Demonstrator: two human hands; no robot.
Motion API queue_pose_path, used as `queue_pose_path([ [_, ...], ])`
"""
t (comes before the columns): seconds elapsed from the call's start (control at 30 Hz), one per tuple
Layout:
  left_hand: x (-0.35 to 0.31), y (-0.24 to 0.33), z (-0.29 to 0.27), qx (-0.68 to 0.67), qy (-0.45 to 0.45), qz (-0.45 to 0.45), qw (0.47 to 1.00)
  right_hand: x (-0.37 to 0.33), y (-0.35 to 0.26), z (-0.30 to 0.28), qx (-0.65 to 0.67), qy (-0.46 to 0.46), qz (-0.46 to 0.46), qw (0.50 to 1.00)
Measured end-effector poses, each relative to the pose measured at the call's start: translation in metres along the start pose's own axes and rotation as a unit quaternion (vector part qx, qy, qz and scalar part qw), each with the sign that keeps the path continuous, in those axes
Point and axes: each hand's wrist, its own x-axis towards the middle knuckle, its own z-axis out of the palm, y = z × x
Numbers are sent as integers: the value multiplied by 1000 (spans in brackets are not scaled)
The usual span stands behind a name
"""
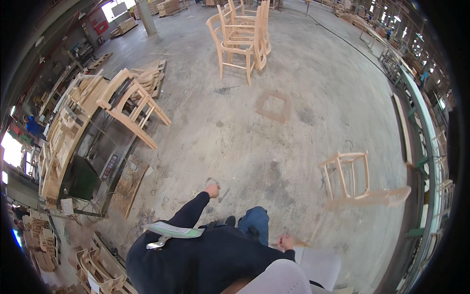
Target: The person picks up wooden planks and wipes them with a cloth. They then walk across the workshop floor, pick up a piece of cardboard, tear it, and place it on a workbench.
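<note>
My left hand (212,190) is stretched forward over the concrete floor, fingers curled in, with nothing visible in them. Low on the right, beside my blue-jeaned leg, my right hand (286,242) is closed around a thin wooden piece (304,243), blurred and mostly hidden. Just below that hand lie pale grey smooth shapes (320,266) that I cannot identify. To the right, a bare wooden chair (360,196) lies tipped over on the floor, out of reach of either hand. A green-and-grey strap-like thing (176,230) crosses my dark sleeve.
Stacked wooden chairs (240,44) stand ahead. At left, a chair frame (132,105) leans by a workbench (73,132) loaded with wooden parts. A square wooden-coloured outline (274,106) is on the floor. A long green-edged conveyor (431,171) runs along the right; curved wooden parts (100,269) lie lower left.
</note>
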Motion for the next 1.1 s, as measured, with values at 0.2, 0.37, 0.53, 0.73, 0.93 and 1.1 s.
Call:
queue_pose_path([
  [0.2,197,121,-56,-50,15,82,995,65,-107,-41,-21,-45,78,996],
  [0.37,294,158,-66,81,-108,24,990,199,-213,-129,-12,-47,104,993],
  [0.53,390,191,-89,107,-146,-25,983,366,-342,-250,25,20,60,998],
  [0.73,556,256,-110,165,-227,-62,958,540,-514,-363,-27,74,-83,993],
  [0.93,767,407,-174,101,-113,25,988,626,-591,-423,53,-6,59,997],
  [1.1,935,566,-272,-7,-12,135,991,676,-655,-456,76,30,116,990],
])
